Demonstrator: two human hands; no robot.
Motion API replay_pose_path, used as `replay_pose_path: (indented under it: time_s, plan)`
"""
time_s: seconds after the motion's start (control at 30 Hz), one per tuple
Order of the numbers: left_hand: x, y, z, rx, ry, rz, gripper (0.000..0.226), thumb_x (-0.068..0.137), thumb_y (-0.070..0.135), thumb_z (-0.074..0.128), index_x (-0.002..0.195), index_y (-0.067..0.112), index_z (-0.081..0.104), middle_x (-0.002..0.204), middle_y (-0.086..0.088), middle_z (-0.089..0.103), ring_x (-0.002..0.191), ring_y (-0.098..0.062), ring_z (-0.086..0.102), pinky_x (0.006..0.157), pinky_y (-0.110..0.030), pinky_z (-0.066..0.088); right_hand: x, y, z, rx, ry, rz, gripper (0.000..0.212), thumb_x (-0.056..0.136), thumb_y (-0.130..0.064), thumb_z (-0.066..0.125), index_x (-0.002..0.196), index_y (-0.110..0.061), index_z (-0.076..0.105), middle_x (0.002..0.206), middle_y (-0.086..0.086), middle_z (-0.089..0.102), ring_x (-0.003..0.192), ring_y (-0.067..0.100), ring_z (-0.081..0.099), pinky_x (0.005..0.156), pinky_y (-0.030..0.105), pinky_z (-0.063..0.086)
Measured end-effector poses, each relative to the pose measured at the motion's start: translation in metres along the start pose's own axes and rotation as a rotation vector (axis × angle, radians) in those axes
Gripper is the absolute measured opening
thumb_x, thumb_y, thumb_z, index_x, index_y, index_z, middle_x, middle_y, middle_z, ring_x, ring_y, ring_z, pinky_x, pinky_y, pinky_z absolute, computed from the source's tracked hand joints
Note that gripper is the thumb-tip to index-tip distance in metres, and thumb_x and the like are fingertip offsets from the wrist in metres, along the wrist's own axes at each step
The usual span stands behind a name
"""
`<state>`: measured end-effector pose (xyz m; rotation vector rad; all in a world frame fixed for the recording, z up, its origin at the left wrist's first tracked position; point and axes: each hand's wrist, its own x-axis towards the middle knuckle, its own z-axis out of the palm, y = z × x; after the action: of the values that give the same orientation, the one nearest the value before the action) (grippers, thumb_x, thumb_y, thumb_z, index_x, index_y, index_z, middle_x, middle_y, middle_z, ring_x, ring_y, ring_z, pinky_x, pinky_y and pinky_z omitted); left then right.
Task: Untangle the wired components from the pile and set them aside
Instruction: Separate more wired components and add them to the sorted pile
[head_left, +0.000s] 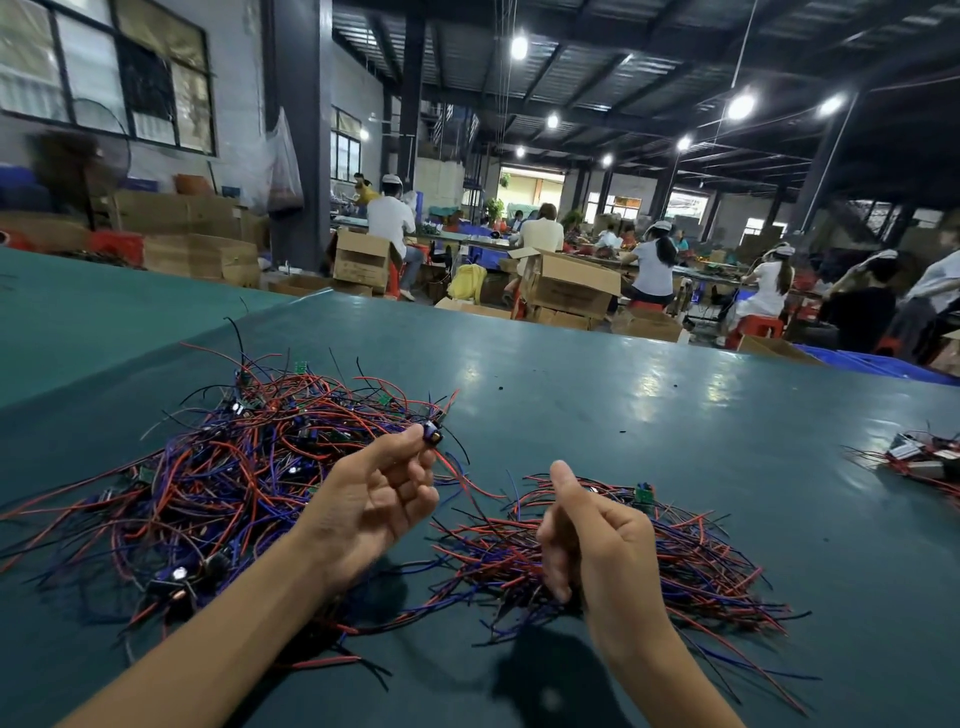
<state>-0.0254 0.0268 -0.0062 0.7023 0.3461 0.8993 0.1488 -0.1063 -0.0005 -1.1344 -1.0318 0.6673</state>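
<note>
two bare forearms (234, 623) reach in from the bottom edge over a dark green worktop (623, 415). on its left part sprawls the tangled pile (218, 467) of red, blue and black wires, with small green boards and dark parts caught among them. just right of it lies a smaller heap (701, 561) of the same wired parts, its wires running more in one direction. a third cluster (924, 462) sits well apart at the right edge. the hands are apart. the left hand (379, 499), palm up, is raised over the right edge of the tangled pile and pinches a small dark component (432, 434) between thumb and forefinger. red and black wires trail from the component down toward the worktop. the right hand (597, 540) hovers over the smaller heap with thumb up and fingers curled; whether it grips a wire i cannot tell.
</note>
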Motion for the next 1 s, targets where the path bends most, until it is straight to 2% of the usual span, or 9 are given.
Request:
replay_pose_path:
  time_s: [0.1,0.17,0.37,0.47,0.63,0.73,0.83,0.9,1.0]
  plan:
    - [-0.001,-0.004,0.002,0.066,-0.079,-0.006,0.037,0.059,0.029,0.098,0.073,0.01,0.071,0.068,-0.004,0.057,0.055,-0.008,0.053,0.051,-0.022,0.051,0.001,-0.001,0.001,0.011,0.081,-0.006,0.049,0.092,-0.035,0.065,0.053,-0.007,0.057,0.046,0.007,0.033,0.038,0.016,0.024,0.04,0.024,0.019]
    - [-0.001,-0.008,0.003,0.112,-0.127,0.016,0.043,0.051,0.034,0.102,0.07,0.011,0.071,0.065,-0.003,0.053,0.053,-0.008,0.051,0.05,-0.021,0.05,0.002,-0.002,0.0,0.011,0.105,-0.008,0.048,0.094,-0.032,0.065,0.052,-0.008,0.057,0.047,0.006,0.031,0.04,0.015,0.023,0.04,0.022,0.018]
    - [0.0,-0.012,0.001,0.157,-0.195,0.056,0.042,0.051,0.032,0.102,0.068,0.013,0.068,0.07,-0.006,0.059,0.054,-0.01,0.052,0.05,-0.024,0.05,0.003,-0.001,-0.005,-0.023,0.159,-0.004,0.049,0.096,-0.03,0.065,0.052,-0.009,0.058,0.048,0.004,0.031,0.043,0.014,0.023,0.042,0.022,0.019]
    - [-0.001,-0.013,0.002,0.183,-0.191,0.067,0.041,0.054,0.032,0.101,0.067,0.013,0.068,0.07,-0.006,0.06,0.055,-0.01,0.052,0.051,-0.025,0.049,0.005,-0.001,-0.008,0.046,0.168,0.025,0.047,0.095,-0.029,0.065,0.056,-0.006,0.059,0.045,-0.001,0.03,0.04,0.013,0.021,0.041,0.02,0.019]
    - [-0.005,-0.009,0.005,0.136,-0.183,0.01,0.036,0.053,0.027,0.095,0.074,0.014,0.069,0.071,-0.001,0.051,0.061,-0.013,0.047,0.053,-0.027,0.047,0.006,-0.001,-0.01,0.08,0.175,0.04,0.046,0.095,-0.029,0.066,0.057,-0.004,0.06,0.043,0.0,0.029,0.039,0.013,0.02,0.041,0.021,0.017]
    - [-0.008,-0.005,0.004,0.092,-0.182,-0.048,0.037,0.055,0.025,0.086,0.081,0.011,0.063,0.075,-0.004,0.045,0.065,-0.018,0.045,0.055,-0.031,0.048,0.006,-0.002,-0.01,0.07,0.187,0.031,0.046,0.095,-0.028,0.065,0.056,-0.005,0.06,0.044,0.0,0.028,0.039,0.014,0.018,0.041,0.022,0.016]
    - [-0.01,-0.004,0.01,0.043,-0.236,-0.086,0.019,0.072,0.028,0.059,0.078,0.011,0.06,0.073,-0.002,0.04,0.062,-0.018,0.038,0.056,-0.033,0.046,0.005,-0.002,-0.007,0.026,0.169,0.031,0.045,0.095,-0.029,0.066,0.055,-0.008,0.062,0.043,0.0,0.03,0.038,0.013,0.02,0.041,0.023,0.018]
    - [-0.01,-0.006,0.013,-0.045,-0.207,-0.129,0.022,0.077,0.026,0.043,0.074,0.01,0.058,0.073,-0.003,0.042,0.062,-0.018,0.041,0.055,-0.033,0.047,0.003,-0.001,-0.003,0.0,0.14,0.031,0.043,0.094,-0.028,0.066,0.055,-0.01,0.064,0.043,-0.001,0.033,0.038,0.014,0.022,0.043,0.027,0.017]
    - [-0.011,-0.005,0.013,-0.261,-0.17,-0.225,0.022,0.079,0.02,0.035,0.076,0.008,0.053,0.072,-0.001,0.038,0.05,-0.011,0.035,0.035,-0.022,0.036,0.001,0.0,0.002,-0.039,0.108,0.031,0.043,0.093,-0.03,0.067,0.055,-0.01,0.064,0.043,0.001,0.03,0.038,0.016,0.022,0.046,0.033,0.016]
